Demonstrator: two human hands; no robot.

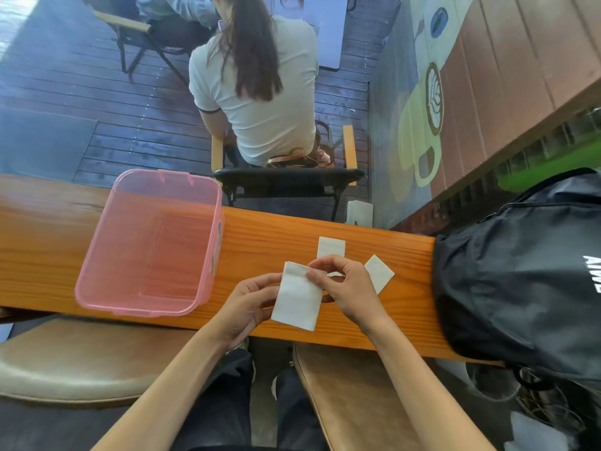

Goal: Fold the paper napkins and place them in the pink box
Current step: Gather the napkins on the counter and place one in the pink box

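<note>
A white paper napkin (pixel 297 297) is held just above the wooden counter (pixel 260 236), folded into a rectangle. My left hand (pixel 247 304) grips its left edge, and my right hand (pixel 344 288) pinches its top right corner. Two more folded napkins lie on the counter behind my right hand: one (pixel 331 247) straight, one (pixel 379 273) angled to the right. The pink box (pixel 94 255), translucent plastic with nothing inside, stands on the counter to the left of my hands.
A black backpack (pixel 520 271) fills the counter's right end. Beyond the counter a person in a white shirt (pixel 260 102) sits on a chair with their back to me. Two tan stool seats (pixel 81 359) sit below the counter's near edge.
</note>
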